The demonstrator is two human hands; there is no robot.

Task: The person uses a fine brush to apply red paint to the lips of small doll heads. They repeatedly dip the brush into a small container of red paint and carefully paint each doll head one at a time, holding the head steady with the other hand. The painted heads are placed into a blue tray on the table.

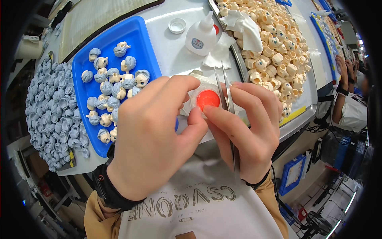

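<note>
Where the bench begins at left, a heap of blue-grey hair pieces (55,115) lies loose near the edge; a nudge to the heap could send some to the floor. Next, a blue tray (137,38) bears scattered doll heads (141,78), most with hair pieces on. The left wrist passes in front of its near right side, so a careless swing of that arm could jolt the tray and roll the heads together.

Centre: the left hand (153,129), thumb and forefinger bent around a clear dish (190,99), appears to pinch it by the rim. The dish, with a red disc (208,97) inside, lies between the two hands; whether the red part is solid or paste cannot be told. Uneven fingertip pressure could tip it. Beyond stand a white cap (177,26) and an upright squeeze bottle (201,38), with crumpled tissue (220,51) beside it; a forward push of the hands could topple the bottle.

Right of centre: the right hand (252,129) grasps steel tweezers (228,91), points forward and apart, its thumb at the red disc. With the hand shared between tool and disc, the tweezers could slip and scratch something. Far right, a metal tray (239,63) holds heaped beige head pieces (280,44); a knock could make the stack slide.
</note>
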